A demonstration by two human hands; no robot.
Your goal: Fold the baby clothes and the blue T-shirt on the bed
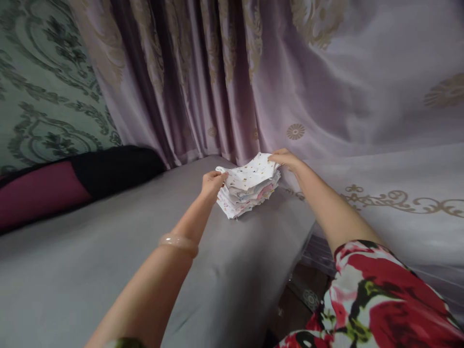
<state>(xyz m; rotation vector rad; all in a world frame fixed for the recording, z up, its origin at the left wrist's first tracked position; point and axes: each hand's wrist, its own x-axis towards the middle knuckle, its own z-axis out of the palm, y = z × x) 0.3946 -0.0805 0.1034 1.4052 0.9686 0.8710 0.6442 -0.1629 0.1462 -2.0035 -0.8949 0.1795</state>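
A stack of folded printed cloths [239, 207] lies near the far corner of the grey-covered bed. On top of it is a white cloth [250, 174] with small dark and gold specks. My left hand [213, 183] pinches the left edge of this top cloth between thumb and fingers. At its far right corner, my right hand [284, 158] is closed on the same cloth. The cloth sags slightly between both hands, over the stack. Whether its underside rests on the pile I cannot tell.
The grey bed sheet [108, 261] spreads around the stack. Purple curtains [224, 96] with gold patterns hang right behind it. A black and maroon cushion-like bundle [72, 181] lies along the green patterned wall [47, 87]. The bed's edge drops off at the right, above the floor [300, 295].
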